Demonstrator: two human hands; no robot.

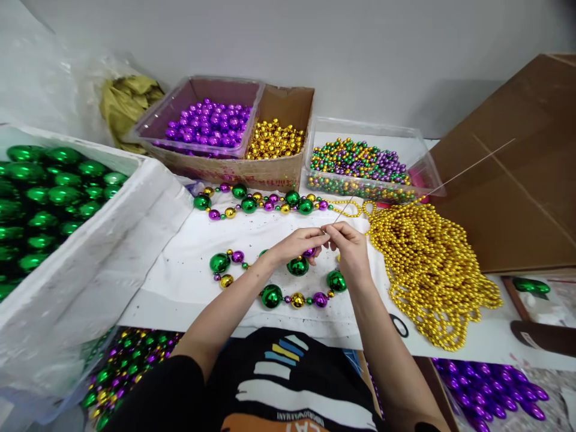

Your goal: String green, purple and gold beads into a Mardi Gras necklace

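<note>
My left hand (302,245) and my right hand (348,243) meet above the white cloth, their fingertips pinched together. A thin strand (344,210), thread or needle, sticks up from my right fingertips; what lies between the left fingertips is too small to make out. Beneath the hands lies a strung bead garland (272,296) of large green, purple and gold balls with small beads between, partly hidden by my hands. Behind it, a second bead garland (249,204) lies in a doubled row, joining gold bead strands on the right.
A heap of gold bead strands (427,264) lies right, near a black ring-shaped handle (399,326). Behind stand a cardboard box (225,170) of purple and gold balls and a clear tub (373,129) of mixed beads. A white bin (90,264) of green balls stands left.
</note>
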